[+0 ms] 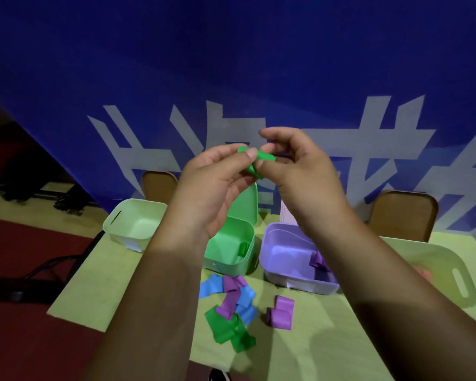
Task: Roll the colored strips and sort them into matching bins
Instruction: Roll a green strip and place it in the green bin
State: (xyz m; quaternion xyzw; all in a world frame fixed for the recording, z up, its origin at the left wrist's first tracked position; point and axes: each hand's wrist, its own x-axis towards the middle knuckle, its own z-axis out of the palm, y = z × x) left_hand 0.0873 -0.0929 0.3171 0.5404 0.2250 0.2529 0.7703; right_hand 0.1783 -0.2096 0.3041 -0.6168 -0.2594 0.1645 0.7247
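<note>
Your two hands are raised together above the far middle of the table, and both have hold of one green strip point(254, 160). Your left hand point(212, 188) pinches it, with the thumb pressed on top and the other fingers curled underneath. Your right hand point(308, 182) takes the strip's right end between the thumb and bent fingertips, while its forefinger arches loosely above. The strip is partly folded over itself between the two grips, well above the bins.

Below your hands, the green bin point(226, 259) stands with its lid tipped up at the back, and one green roll point(243, 248) leans against its right inner wall. Just right of it, the purple bin point(294, 284) holds a purple roll point(318, 260) by its right side. A pale green bin point(138, 207) sits at the far left, and a yellow-green bin point(445, 259) lies at the right, with something pinkish inside that is too blurred to name.

On the yellow-green tablecloth point(107, 284) near you lies a loose heap: blue strips point(212, 287), a purple strip point(231, 296) across them and green strips point(227, 329) at the near end. A separate, partly curled purple strip point(282, 312) lies just right of the heap.
</note>
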